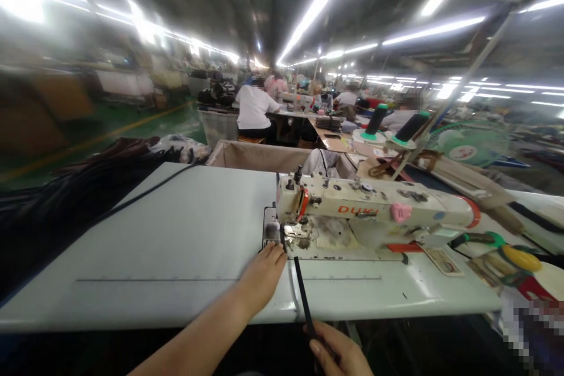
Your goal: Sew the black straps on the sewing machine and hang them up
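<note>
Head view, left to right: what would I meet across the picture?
Heap of long dark material → left hand → right hand holding a narrow black strip → small pink piece on the cream sewing machine → round green fan.

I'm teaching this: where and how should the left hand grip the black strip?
Probably pinch the black strip near its upper end, from the left: that end is slim and free, the left hand is on that side, and the right hand holds below.
</note>
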Tool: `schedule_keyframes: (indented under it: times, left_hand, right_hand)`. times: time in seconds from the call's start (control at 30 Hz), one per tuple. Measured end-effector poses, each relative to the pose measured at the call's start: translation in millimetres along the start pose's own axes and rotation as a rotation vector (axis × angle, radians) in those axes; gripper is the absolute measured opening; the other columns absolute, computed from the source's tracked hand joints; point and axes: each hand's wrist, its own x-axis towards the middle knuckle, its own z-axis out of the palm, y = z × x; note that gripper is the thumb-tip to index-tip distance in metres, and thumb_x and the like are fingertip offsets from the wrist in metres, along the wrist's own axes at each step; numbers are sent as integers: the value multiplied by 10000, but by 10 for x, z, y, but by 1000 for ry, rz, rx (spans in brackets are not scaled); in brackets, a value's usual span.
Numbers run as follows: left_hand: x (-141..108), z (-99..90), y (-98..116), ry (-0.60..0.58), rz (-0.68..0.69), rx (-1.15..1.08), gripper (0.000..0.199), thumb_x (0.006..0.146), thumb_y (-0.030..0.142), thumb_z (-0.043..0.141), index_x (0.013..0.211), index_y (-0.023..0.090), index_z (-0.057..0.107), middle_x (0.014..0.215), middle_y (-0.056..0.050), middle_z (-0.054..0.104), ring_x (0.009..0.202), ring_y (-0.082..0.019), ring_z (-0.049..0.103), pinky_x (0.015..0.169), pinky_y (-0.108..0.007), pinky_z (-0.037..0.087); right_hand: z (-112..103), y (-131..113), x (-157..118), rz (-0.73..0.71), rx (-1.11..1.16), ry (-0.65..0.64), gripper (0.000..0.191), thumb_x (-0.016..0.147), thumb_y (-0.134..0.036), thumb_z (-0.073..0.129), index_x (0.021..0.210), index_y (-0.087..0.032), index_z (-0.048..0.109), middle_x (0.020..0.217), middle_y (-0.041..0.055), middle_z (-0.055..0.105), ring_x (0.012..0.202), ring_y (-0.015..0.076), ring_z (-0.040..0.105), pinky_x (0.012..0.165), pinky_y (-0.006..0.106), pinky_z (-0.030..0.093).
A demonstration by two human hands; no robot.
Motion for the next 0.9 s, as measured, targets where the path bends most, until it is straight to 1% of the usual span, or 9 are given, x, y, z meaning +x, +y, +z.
schedule_keyframes:
  times: [0.07,0.2,0.37,0.53,0.6,0.67,0.77,0.83,0.9]
  left_hand:
    - [23,11,-27,39,-21,-29,514,911,-48,376,1324,113,638,1416,-154,640,1388,-243,557,1267,-499,338]
    - [118,-33,-82,87,-92,-102,486,910,-36,400,1279,135,668,1376,-129,674,1370,-237,570,1283,-528,290]
    - [235,-138,-151,43,-168,-188,465,885,-33,422,1188,180,702,1393,-111,677,1391,-261,554,1259,-553,314]
    - [236,-158,-164,6,-206,-198,495,895,-35,400,1223,209,679,1449,-93,647,1445,-268,503,1257,-576,292]
    - [220,-150,-159,8,-223,-199,502,902,-36,395,1226,223,677,1466,-80,636,1462,-263,482,1263,-585,266]
    - [218,-141,-168,10,-233,-216,488,910,-27,407,1214,237,682,1466,-67,637,1471,-260,470,1265,-589,254]
    - [268,-129,-239,34,-249,-291,389,924,21,460,1116,245,714,1373,-59,694,1430,-259,510,1244,-558,308]
    - [343,-118,-334,61,-272,-329,320,913,48,507,1061,231,724,1290,-72,721,1352,-246,572,1212,-489,376]
    - [447,-100,-458,76,-300,-332,293,895,61,541,1076,204,723,1269,-93,713,1266,-235,618,1169,-425,434]
  right_hand:
    - [19,-22,-29,9,-19,1,530,977,-649,571,1253,-246,775,1044,98,791,875,244,737,877,294,588]
    - [60,-11,-52,17,-4,26,556,979,-650,571,1252,-208,767,1096,129,785,1003,270,736,914,305,586]
    - [100,-30,-22,24,51,73,550,976,-644,577,1219,-189,769,1156,141,776,1004,269,743,870,303,605]
    - [106,-114,13,-27,27,90,486,984,-609,578,1190,-217,779,1125,130,781,1058,284,733,926,328,590]
    - [114,-140,32,-31,19,104,482,985,-609,570,1165,-215,781,1087,128,783,1028,283,736,910,327,591]
    - [132,-155,55,-24,19,127,485,981,-618,563,1125,-208,780,1011,118,781,939,272,738,861,322,597]
    - [172,-164,100,-6,23,155,480,977,-620,560,1091,-201,765,902,95,763,819,250,716,809,317,594]
    - [202,-172,137,-2,11,166,473,980,-603,556,1121,-195,750,890,90,753,798,242,705,801,315,587]
    - [230,-192,181,-13,-16,174,468,988,-564,547,1192,-181,725,886,87,742,797,233,697,809,310,578]
